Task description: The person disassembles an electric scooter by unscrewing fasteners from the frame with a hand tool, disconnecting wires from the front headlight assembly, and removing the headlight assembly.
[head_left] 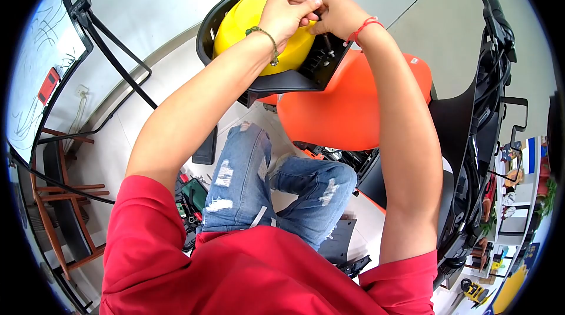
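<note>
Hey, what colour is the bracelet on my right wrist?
The bracelet is red; head view shows it.

Helmet-like dome [241, 18]: solid yellow. Open case [285, 83] round it: black. Seat [329, 118]: plain orange. T-shirt [259, 274]: plain red. Jeans [244, 159]: faded blue, whitish ripped patches. Left-wrist bracelet [273, 61]: dark green. Right-wrist bracelet [356, 33]: red. Whiteboard [32, 100]: white, dark scribbles. Chair frame [50, 227]: reddish brown.

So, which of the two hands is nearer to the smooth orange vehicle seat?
Right. The right hand is just past the seat, by the seat-side rim of the open black box; the left hand is farther, over the rounded yellow shell.
</note>
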A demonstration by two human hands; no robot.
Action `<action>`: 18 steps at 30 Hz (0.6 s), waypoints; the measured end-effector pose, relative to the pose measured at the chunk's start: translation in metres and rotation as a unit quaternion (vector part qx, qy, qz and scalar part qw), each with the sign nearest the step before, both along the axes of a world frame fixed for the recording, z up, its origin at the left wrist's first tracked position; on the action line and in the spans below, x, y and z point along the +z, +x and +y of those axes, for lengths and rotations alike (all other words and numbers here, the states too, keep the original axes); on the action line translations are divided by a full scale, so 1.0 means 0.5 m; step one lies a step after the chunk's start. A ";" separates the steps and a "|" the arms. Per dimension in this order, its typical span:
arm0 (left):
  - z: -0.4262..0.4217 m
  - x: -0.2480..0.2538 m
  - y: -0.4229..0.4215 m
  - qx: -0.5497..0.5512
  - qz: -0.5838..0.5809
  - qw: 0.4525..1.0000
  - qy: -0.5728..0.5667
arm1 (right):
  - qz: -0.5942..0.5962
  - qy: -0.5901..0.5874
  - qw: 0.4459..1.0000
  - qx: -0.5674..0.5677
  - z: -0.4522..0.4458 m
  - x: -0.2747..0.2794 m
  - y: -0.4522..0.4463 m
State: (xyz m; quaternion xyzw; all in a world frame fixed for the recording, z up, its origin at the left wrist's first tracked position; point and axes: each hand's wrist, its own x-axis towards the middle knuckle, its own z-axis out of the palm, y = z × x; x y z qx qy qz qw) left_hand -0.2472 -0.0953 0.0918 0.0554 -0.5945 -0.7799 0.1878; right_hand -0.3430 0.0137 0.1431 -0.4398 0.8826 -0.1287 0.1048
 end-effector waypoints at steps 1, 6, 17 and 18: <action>0.000 -0.001 -0.002 0.033 -0.010 0.999 -0.001 | 0.000 0.001 1.000 -0.001 0.002 -0.001 0.000; 0.007 0.001 0.002 0.058 -0.019 0.998 -0.023 | -0.020 0.052 0.998 -0.008 -0.003 0.014 0.021; -0.001 0.003 0.012 0.017 0.031 0.999 -0.014 | -0.091 -0.020 0.996 -0.004 -0.003 0.000 0.005; -0.001 0.001 0.010 0.017 0.031 0.999 -0.014 | -0.086 -0.007 0.996 -0.006 -0.003 0.004 0.009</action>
